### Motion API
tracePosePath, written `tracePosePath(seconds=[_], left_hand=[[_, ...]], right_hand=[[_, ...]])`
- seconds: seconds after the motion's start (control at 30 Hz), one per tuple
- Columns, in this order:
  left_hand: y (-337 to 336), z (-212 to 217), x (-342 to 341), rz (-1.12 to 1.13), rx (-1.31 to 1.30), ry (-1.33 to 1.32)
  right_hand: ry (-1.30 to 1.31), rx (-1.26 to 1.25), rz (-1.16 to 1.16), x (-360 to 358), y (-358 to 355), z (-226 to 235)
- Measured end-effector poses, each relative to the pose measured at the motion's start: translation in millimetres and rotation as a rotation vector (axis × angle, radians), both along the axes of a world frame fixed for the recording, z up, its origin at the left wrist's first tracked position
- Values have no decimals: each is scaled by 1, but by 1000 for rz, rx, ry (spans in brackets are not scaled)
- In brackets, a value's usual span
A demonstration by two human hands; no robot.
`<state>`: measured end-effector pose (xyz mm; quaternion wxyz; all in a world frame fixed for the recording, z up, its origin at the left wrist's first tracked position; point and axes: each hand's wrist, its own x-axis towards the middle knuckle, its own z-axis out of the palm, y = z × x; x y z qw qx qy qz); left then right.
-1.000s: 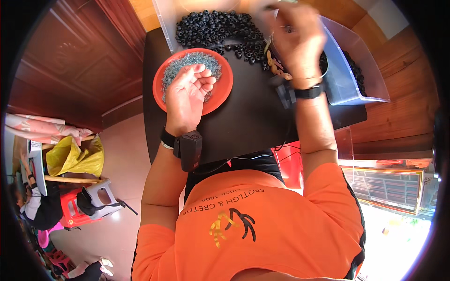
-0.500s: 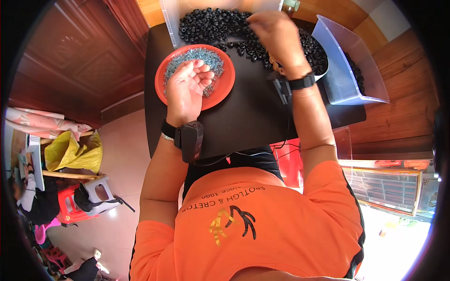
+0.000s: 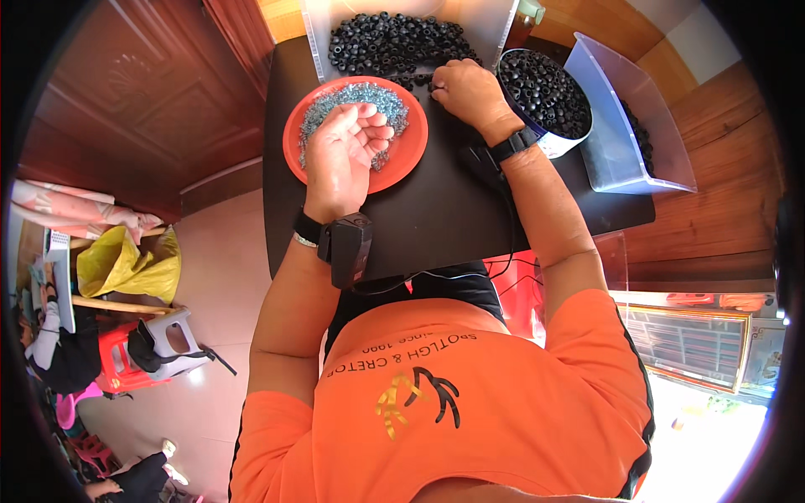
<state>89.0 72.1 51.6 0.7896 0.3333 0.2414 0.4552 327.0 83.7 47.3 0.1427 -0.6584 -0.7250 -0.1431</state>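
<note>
Two hands sorting small parts on a black table (image 3: 436,226).

A round tin (image 3: 547,99) and clear bin (image 3: 631,126) of black rings stand right. The left hand (image 3: 342,159), fingers curled palm-up, hovers over the orange plate (image 3: 401,163) of grey screws (image 3: 360,99); the right hand (image 3: 468,90) presses into the black rings (image 3: 386,42), fingertips hidden.

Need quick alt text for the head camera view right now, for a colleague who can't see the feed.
A person in an orange shirt works at a black table: the left hand, palm up, rests over an orange plate of small silvery-blue parts, while the right hand reaches into a pile of black rings. A round tin of black rings and a clear bin stand to the right.
</note>
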Motion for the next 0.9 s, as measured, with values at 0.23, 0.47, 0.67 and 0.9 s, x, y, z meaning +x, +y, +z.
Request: tracePosePath(seconds=[0.23, 0.47, 0.67, 0.9], left_hand=[[-2, -2, 2, -46, 14, 45], [-5, -4, 3, -164, 101, 2], [-7, 1, 5, -152, 128, 29], [-6, -2, 7, -129, 71, -32]], right_hand=[[807, -21, 424, -30, -23, 32], [927, -58, 668, -48, -32, 35], [744, 30, 659, -55, -34, 34], [735, 77, 659, -59, -35, 33]])
